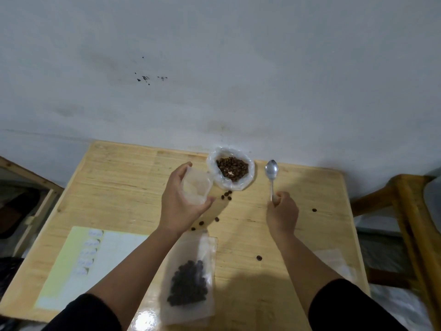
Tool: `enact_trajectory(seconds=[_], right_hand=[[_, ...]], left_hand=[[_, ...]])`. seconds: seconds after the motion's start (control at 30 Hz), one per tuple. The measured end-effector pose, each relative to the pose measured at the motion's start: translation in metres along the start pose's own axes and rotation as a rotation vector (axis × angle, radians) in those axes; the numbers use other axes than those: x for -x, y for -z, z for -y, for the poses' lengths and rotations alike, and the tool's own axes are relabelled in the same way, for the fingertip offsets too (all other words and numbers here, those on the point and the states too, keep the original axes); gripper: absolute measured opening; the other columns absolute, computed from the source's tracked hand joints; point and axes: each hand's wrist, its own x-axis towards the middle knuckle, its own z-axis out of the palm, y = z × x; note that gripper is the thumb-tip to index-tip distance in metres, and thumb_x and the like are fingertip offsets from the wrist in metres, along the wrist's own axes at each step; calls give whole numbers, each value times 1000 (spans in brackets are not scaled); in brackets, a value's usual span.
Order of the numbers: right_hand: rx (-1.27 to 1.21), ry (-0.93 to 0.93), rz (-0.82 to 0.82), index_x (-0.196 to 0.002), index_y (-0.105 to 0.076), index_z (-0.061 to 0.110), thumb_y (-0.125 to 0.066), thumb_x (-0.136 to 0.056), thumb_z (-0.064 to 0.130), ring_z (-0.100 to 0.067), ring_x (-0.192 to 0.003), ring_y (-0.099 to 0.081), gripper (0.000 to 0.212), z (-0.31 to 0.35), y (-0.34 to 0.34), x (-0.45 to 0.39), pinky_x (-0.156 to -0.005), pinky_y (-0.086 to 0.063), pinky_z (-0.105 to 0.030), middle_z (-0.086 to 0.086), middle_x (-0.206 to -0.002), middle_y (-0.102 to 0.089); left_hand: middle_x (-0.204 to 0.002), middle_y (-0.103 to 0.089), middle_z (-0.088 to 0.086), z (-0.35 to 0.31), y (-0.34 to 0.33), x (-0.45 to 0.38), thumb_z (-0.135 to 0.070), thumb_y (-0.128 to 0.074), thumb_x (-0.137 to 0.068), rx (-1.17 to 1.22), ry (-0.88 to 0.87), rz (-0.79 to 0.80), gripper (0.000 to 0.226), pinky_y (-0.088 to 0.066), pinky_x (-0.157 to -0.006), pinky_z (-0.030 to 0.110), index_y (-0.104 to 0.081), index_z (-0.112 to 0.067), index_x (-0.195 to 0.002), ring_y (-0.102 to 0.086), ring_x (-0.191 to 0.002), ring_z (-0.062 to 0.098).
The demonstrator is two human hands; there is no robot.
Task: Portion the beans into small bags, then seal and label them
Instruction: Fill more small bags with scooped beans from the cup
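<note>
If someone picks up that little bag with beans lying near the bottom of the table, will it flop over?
Probably yes. The filled bag looks like thin, clear plastic, so it would likely sag. Its beans sit bunched at one end, so that end would likely hang heavy. I cannot tell whether it is sealed; if not, beans might spill out like the loose beans already on the table.

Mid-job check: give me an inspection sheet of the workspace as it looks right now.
Surface: wooden table, against a pale wall.
Job's things: open bag of beans at the far edge; filled small bag lying near; label sheet on the left; more small bags on the right.
Clutter: loose beans scattered on the table.
Grippers: left hand holds an empty small bag; right hand grips a spoon, bowl empty.
Cables: nothing seen.
Surroundings: wooden frame to the right.
</note>
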Motion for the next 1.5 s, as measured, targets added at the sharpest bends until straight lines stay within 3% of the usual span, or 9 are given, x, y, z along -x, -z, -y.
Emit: enact_trajectory(seconds=[0.23, 0.37, 0.53, 0.67, 0.87, 1.03, 1.13, 1.27, 1.5], right_hand=[[-81, -159, -27, -98, -66, 0, -54, -86, 9, -29, -87, -60, 19, 1, -1, -7, -72, -42, -29, -17, -98, -66], [-242, -156, -119, -96, -61, 3, -49, -92, 13, -19, -77, -54, 16, 10, 16, 0, -69, -39, -27, -7, -85, -61], [-554, -35, -179, -92, -60, 10, -54, -90, 10, -13, -53, -60, 6, 34, 41, 17, -46, -48, -17, -4, -67, -64], [-646, 162, -79, -86, -64, 3, -58, -89, 6, -9, -56, -64, 7, 51, 50, 26, -52, -52, -18, -7, -71, -67], [-404, 451, -76, -84, -60, 19, -51, -92, 32, -10, -58, -60, 18, 53, 33, 26, -58, -47, -14, 5, -66, -63], [-176, 639, -123, -89, -58, 5, -35, -93, 33, -12, -63, -48, 37, 48, 11, 19, -58, -30, -10, 2, -76, -54], [-245, 485, -77, -91, -58, 12, -37, -94, 29, -12, -64, -52, 27, 43, -3, 13, -61, -38, -8, 3, -76, -57], [-592, 91, 37, -87, -57, 26, -39, -99, 12, -4, -63, -58, 25, 41, -17, 3, -54, -49, -22, -2, -77, -63], [-957, -235, 164, -95, -59, 11, -35, -99, 9, -17, -66, -58, 24, 54, -17, -11, -48, -47, -19, -11, -78, -63]], left_hand=[[-137, -46, -5, 2, -5, -13, -29, -89, -59, 28, 42, -32, 91, -40, -107, 36, -40, -16, -134, -43, -125, 7], [-137, -44, -7, 4, -11, -19, -26, -89, -60, 70, 49, -15, 90, -37, -107, 28, -39, -17, -135, -41, -126, 5], [-132, -41, -12, 10, -22, -21, -30, -87, -62, 72, 67, 21, 89, -27, -96, 4, -38, -18, -136, -37, -120, -2], [-131, -38, -14, 16, -29, -21, -32, -87, -62, 55, 71, 50, 90, -23, -96, -1, -38, -16, -137, -35, -121, -3], [-129, -38, -14, 21, -34, -21, -34, -86, -62, 87, 83, 69, 90, -31, -102, 16, -38, -17, -136, -37, -121, 0], [-125, -40, -13, 22, -40, -25, -30, -86, -62, 104, 96, 78, 86, -35, -101, 18, -40, -19, -133, -40, -117, 2], [-125, -41, -12, 23, -43, -27, -30, -86, -63, 123, 116, 96, 84, -36, -100, 18, -39, -22, -133, -41, -116, 2], [-126, -43, -9, 24, -48, -29, -32, -85, -64, 141, 134, 105, 83, -40, -100, 21, -39, -22, -132, -44, -116, 5], [-127, -41, -13, 21, -51, -32, -42, -82, -63, 165, 147, 140, 80, -29, -94, 2, -33, -34, -126, -40, -112, -9]])
